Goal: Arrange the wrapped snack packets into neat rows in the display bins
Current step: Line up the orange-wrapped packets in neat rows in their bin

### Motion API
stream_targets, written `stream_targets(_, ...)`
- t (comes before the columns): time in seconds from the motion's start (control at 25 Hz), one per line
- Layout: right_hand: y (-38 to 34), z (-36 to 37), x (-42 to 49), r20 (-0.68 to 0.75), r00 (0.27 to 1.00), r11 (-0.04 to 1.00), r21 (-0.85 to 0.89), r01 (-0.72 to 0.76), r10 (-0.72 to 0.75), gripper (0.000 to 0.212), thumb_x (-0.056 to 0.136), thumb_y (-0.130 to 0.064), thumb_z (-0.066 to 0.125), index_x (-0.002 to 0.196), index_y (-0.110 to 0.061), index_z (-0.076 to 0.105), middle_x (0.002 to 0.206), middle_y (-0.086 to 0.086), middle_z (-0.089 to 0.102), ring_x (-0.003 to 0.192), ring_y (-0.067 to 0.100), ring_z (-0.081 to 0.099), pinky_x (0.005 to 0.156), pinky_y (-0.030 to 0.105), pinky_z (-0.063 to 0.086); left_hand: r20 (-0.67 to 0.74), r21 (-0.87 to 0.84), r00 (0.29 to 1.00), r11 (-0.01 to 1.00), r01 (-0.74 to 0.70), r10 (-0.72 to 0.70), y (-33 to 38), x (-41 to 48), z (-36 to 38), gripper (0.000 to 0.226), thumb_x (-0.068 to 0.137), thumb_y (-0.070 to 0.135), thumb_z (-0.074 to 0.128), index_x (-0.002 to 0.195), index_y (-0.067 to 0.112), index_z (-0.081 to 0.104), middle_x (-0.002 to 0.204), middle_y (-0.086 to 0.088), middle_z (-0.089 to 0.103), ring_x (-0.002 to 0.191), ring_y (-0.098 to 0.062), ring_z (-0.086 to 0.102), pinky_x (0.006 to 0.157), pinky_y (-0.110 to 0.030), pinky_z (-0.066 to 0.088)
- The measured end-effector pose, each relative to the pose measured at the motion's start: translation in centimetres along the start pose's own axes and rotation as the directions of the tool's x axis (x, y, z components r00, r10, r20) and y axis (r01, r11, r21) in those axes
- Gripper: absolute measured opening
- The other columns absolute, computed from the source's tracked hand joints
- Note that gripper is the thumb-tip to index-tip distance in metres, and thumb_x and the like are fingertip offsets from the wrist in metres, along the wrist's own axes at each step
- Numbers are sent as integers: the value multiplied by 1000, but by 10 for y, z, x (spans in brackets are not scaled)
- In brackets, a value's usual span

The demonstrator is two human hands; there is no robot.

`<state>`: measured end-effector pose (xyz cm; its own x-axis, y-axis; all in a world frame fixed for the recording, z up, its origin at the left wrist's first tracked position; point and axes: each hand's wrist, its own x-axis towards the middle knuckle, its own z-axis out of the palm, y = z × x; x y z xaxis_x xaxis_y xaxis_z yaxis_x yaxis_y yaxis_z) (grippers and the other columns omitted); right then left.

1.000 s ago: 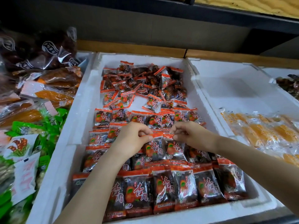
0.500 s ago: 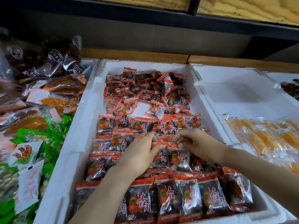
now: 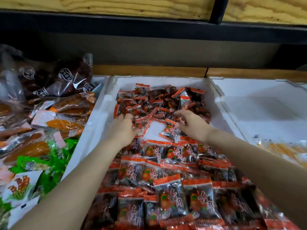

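- The left hand is resting at the near left edge of the loose pile of red-and-black snack packets. Its fingers are lying close together among the packets, but blur is hiding whether they are pinching one.
- The right hand is hovering at the pile's near right edge, its fingers spread apart and lightly bent, with the tips touching the packets.
- The pile is sitting jumbled at the far end of the white foam bin.
- One stray packet is lying tilted on the bare bin floor between the two hands.
- Neat rows of the same packets are filling the near part of the bin, overlapping under both forearms.
- In the right bin, yellow packets are lying at the near side.
- To the left, green packets, orange packs and dark bags are heaped together.
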<state>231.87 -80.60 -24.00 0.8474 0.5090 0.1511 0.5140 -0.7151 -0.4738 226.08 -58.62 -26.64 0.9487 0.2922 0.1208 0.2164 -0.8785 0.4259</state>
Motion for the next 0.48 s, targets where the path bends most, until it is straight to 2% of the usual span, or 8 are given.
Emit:
stream_targets(0.08,11,17,23,46,997,997,-63,-55,58,63,89,-22,62,143,-11,31,147,11,36,133,25,37,110,30,29,86,63,994,996,58,-63,-7,15,5,59,81,37,73,128,11,48,136,-14,46,125,-32,44,105,-46,37)
stream_targets(0.2,20,33,40,73,992,986,-139,-96,107,79,78,-28,74,142,-9,32,143,14,39,132,29,36,109,34,31,88,123,990,988,96,-108,-7,23,6,80,74,37,79,138,9,40,141,-16,35,131,-34,37,110,-44,33)
stream_targets(0.28,19,36,46,63,990,978,-174,-113,126,83,73,-30,79,141,-11,35,141,14,42,130,30,37,108,35,33,79,146,985,979,139,-152,-4,24,6,85,72,39,81,137,7,37,140,-18,36,130,-36,37,109,-44,34)
stream_targets(0.36,14,32,47,50,990,978,-172,-121,132,86,69,-31,82,140,-11,38,139,12,45,128,28,42,104,32,37,76,206,985,969,137,-155,-1,25,4,73,71,41,81,124,7,44,132,-16,47,125,-35,44,104,-43,38)
stream_targets(0.48,5,29,45,58,991,983,-142,-113,122,79,75,-30,78,139,-12,36,133,12,53,111,26,56,92,32,44,80,154,995,987,45,-58,1,23,-4,38,74,36,80,86,13,52,102,-7,59,105,-28,56,88,-37,44)
